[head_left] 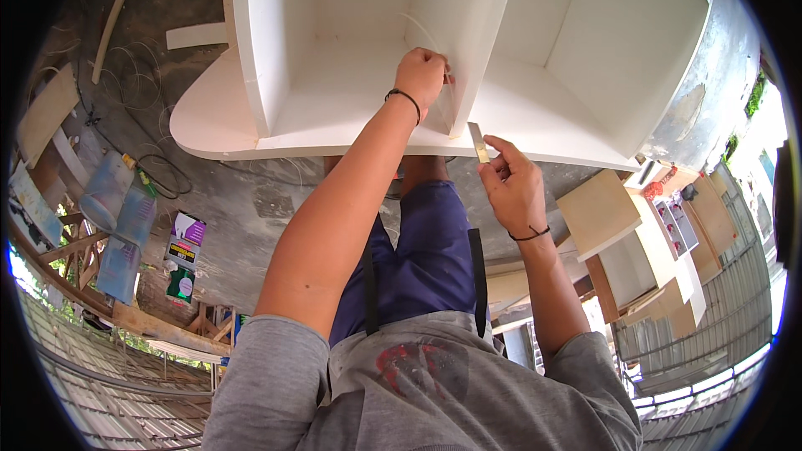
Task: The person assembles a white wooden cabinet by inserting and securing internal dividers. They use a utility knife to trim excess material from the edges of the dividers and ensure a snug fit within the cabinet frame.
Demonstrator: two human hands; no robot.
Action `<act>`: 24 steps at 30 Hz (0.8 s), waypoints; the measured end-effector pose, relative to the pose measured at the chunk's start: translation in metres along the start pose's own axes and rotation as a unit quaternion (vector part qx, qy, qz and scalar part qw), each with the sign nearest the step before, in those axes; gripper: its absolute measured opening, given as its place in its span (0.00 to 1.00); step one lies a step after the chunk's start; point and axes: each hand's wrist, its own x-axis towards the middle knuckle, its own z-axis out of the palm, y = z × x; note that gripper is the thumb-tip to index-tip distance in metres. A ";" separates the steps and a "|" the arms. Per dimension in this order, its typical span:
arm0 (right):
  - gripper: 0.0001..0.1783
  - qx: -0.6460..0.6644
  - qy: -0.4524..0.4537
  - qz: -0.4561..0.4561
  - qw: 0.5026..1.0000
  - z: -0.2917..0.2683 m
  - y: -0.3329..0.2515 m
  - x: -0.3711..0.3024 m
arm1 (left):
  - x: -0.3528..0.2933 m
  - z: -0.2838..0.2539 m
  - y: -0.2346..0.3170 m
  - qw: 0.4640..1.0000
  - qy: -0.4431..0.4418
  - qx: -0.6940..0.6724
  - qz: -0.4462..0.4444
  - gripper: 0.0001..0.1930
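A white cabinet with open compartments and a rounded end stands in front of me. My left hand reaches into the middle compartment beside the upright divider. Its fingers are closed on a thin white strip that curls up and away; a small reddish bit shows by the fingertips. Just right of the divider's front edge, my right hand grips a flat metal blade between thumb and fingers. The blade points up toward the cabinet's front edge. My right index finger sticks out along it.
Curled thin strips and a cable lie on the stained floor at left. Purple-and-white and green cans stand near blue translucent containers. Pale wooden panels and boxes stand at right.
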 end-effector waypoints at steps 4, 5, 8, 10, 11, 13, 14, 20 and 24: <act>0.19 -0.069 0.017 -0.040 0.997 0.006 -0.012 0.003 | 0.010 -0.016 -0.012 0.996 0.059 -0.020 -0.070 0.05; 0.19 -0.081 0.019 -0.054 0.995 0.008 -0.014 0.003 | 0.010 -0.018 -0.013 0.993 0.068 -0.034 -0.096 0.05; 0.19 -0.113 0.019 -0.077 0.990 0.014 -0.022 0.004 | 0.010 -0.023 -0.016 0.982 0.085 -0.069 -0.153 0.06; 0.18 -0.144 0.018 -0.074 0.987 0.017 -0.024 0.006 | 0.010 -0.024 -0.015 0.979 0.089 -0.083 -0.164 0.07; 0.18 -0.159 0.017 -0.073 0.984 0.019 -0.026 0.007 | 0.009 -0.023 -0.014 0.977 0.099 -0.087 -0.167 0.07; 0.18 -0.175 0.020 -0.066 0.982 0.021 -0.030 0.007 | 0.007 -0.022 -0.014 0.973 0.119 -0.093 -0.173 0.08; 0.18 -0.182 0.023 -0.063 0.981 0.022 -0.032 0.007 | 0.005 -0.022 -0.013 0.974 0.114 -0.092 -0.170 0.09; 0.18 -0.218 0.027 -0.080 0.972 0.027 -0.039 0.007 | 0.003 -0.024 -0.017 0.978 0.114 -0.098 -0.144 0.10; 0.18 -0.243 0.007 -0.061 0.968 0.031 -0.038 0.009 | 0.000 -0.018 -0.020 0.972 0.157 -0.126 -0.121 0.08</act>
